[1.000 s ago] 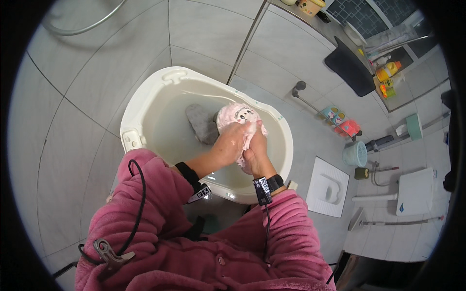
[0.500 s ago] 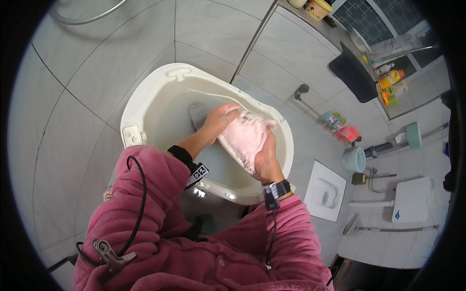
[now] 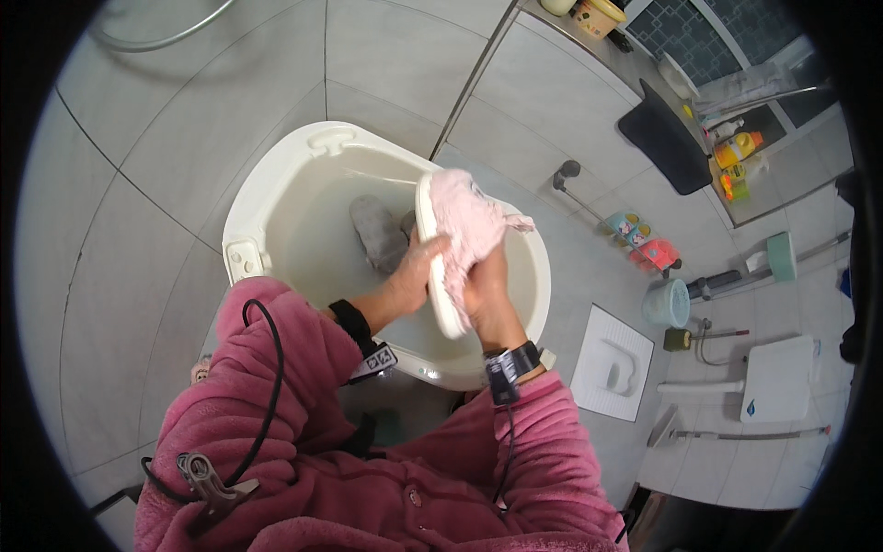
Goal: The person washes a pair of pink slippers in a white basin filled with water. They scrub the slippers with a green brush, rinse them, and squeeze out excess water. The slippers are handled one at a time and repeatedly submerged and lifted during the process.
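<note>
Over the tub I hold a wet pink fabric shoe (image 3: 467, 219) with a thick white sole, its toe pointing away from me. My left hand (image 3: 412, 279) is closed on the sole's left edge. On the other side, my right hand (image 3: 487, 293) grips the shoe's near part; the fabric hides some of its fingers. Below, cloudy water fills part of the cream plastic tub (image 3: 276, 170). A grey shoe-shaped item (image 3: 375, 235) lies in that water, left of the pink shoe, with another grey part beside it half hidden.
A squat toilet (image 3: 614, 362) is set in the floor to the right. Beyond it stand a light blue bucket (image 3: 667, 304) and a white cistern (image 3: 778, 379). Slippers (image 3: 655, 256) hang on the wall rack. Bottles (image 3: 738, 147) stand on the sill at the upper right.
The pink shoe has turned more upright, its white sole now facing left. My left hand has shifted from its far end down to the sole's edge. More of the grey item shows.
</note>
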`<act>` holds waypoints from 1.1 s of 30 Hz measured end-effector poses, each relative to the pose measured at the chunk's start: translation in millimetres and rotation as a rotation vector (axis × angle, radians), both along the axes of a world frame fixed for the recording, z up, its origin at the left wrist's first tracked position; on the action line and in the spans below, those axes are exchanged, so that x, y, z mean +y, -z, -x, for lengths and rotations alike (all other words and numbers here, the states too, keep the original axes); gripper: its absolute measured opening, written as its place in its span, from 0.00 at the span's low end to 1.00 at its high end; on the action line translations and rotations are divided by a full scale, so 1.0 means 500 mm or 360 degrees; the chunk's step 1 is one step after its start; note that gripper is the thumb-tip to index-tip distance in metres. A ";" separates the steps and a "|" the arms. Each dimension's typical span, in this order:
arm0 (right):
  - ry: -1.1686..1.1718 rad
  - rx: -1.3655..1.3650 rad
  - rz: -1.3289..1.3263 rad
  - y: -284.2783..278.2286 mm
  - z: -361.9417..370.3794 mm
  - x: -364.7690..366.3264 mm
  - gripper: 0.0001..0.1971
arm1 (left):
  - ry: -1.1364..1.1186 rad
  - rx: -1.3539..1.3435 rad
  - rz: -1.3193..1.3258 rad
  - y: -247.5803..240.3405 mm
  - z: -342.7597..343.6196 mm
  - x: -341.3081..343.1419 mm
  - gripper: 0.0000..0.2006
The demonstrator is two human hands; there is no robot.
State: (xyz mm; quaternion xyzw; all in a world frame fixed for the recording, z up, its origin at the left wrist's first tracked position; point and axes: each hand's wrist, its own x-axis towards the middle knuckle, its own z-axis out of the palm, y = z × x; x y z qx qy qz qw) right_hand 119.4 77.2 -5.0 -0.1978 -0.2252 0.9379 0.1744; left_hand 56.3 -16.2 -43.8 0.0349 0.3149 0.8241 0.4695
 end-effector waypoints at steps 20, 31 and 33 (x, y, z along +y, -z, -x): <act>0.0321 -0.0664 -0.2071 0.085 -0.017 -0.111 0.36 | -0.0228 0.0383 0.0074 -0.055 0.027 -0.006 0.36; 0.0055 -0.0446 -0.0117 -0.011 -0.002 -0.019 0.38 | -0.0139 0.0677 0.0197 -0.055 -0.018 0.001 0.44; 0.0205 -0.0772 -0.0971 -0.005 -0.018 -0.102 0.29 | -0.0113 0.0505 0.0077 -0.062 0.004 -0.004 0.43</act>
